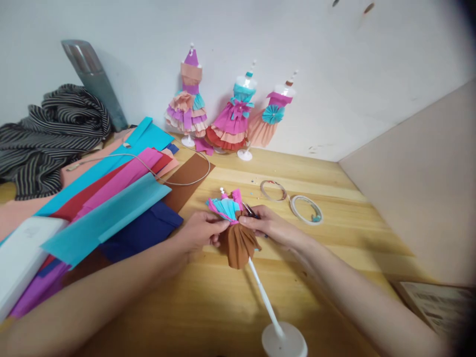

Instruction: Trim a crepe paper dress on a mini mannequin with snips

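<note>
A small mannequin lies tilted in front of me, its white stand (265, 297) pointing toward me. It wears a paper dress with a pleated blue and pink top (226, 207) and a brown pleated skirt (240, 245). At the waist's left side my left hand (203, 230) pinches the dress between thumb and fingers. My right hand (264, 223) is closed at the waist's other side, its thumb pressing the brown paper. Dark scissors (250, 210) stick out from the right hand's fingers; their handles are mostly hidden.
Three dressed mannequins, including a pink-skirted one (232, 116), stand along the wall. Coloured paper sheets (107, 213), a white box (29, 258), a striped cloth (55, 134) and a bottle (96, 82) crowd the left. Two tape rolls, one white (293, 206), lie at right.
</note>
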A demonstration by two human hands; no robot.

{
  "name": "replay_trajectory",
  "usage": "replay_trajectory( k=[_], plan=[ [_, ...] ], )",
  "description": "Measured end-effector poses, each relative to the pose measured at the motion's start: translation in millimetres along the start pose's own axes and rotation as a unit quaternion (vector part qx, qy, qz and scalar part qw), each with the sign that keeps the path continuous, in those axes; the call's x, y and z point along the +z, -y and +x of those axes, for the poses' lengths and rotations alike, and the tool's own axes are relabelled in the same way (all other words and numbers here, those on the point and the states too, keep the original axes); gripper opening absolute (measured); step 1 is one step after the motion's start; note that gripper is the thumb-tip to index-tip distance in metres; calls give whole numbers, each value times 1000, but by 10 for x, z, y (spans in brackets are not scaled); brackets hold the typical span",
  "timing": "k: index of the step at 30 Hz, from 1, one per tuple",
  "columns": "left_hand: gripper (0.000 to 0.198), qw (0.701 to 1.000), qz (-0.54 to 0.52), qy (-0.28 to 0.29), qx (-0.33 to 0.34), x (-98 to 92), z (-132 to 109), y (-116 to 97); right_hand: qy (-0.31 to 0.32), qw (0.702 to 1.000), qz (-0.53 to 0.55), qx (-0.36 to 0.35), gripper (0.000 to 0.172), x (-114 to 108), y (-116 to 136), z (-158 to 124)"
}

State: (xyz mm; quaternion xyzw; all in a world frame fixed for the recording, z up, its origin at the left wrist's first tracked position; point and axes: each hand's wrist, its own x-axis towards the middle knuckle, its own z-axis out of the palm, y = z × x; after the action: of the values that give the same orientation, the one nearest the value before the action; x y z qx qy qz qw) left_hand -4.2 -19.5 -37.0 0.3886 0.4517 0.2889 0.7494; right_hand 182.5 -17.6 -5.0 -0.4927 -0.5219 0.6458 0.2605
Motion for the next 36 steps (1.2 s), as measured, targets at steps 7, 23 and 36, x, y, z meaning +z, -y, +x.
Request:
replay_trajectory(
  k=[7,23,36],
  plan=[
    [36,998,60,-25,9,-32,20,62,-19,1000,-10,0,45,28,-128,42],
    [24,984,172,-42,-9,11,33,-92,-47,988,-142,-28,48,-10,-230,90],
    [24,975,214,-33,41,-29,144,60,-157,882,-434,-95,33,-278,-376,-380]
  ],
)
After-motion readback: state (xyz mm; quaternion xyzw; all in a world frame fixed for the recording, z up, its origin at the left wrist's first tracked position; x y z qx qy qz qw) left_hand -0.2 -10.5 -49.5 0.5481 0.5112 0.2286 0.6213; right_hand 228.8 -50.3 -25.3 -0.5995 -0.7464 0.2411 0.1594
